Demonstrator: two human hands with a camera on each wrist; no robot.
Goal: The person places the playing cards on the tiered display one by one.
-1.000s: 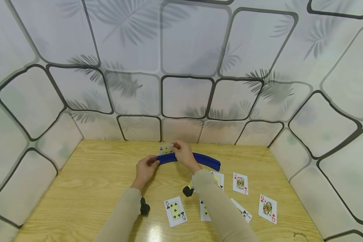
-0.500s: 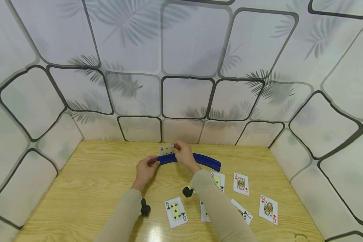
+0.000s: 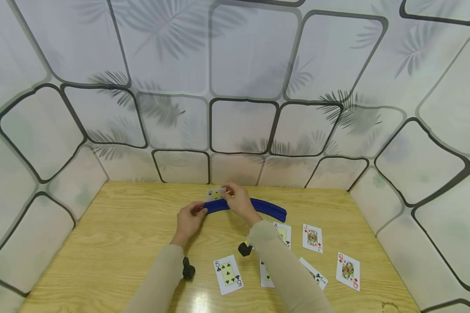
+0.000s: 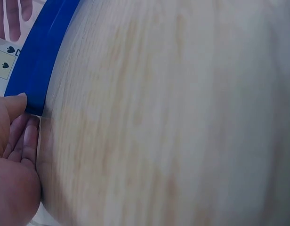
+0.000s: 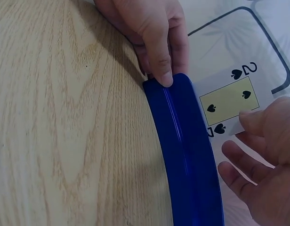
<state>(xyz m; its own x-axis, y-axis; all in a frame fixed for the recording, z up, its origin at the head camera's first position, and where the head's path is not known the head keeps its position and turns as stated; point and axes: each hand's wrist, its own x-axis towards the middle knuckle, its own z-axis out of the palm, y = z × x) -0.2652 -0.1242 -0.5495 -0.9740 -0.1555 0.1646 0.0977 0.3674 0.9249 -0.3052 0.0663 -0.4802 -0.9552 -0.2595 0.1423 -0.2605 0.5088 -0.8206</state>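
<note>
A curved blue playing card holder lies toward the back of the wooden table. My left hand grips its left end, the thumb pressing on top and the fingers beneath and behind. A two of spades stands upright at that same end, its lower edge at the holder. My right hand pinches the card's free corner, with the thumb on its face and a finger behind. In the head view this hand and forearm cover the holder's middle.
Face up on the table lie a five of clubs, a jack of diamonds and a queen of diamonds. An ace, a black jack and another card are partly under the right sleeve. A patterned wall closes the back.
Both hands, the holder and the two of spades stay almost in place. The right fingertips shift only slightly at the card's corner.
</note>
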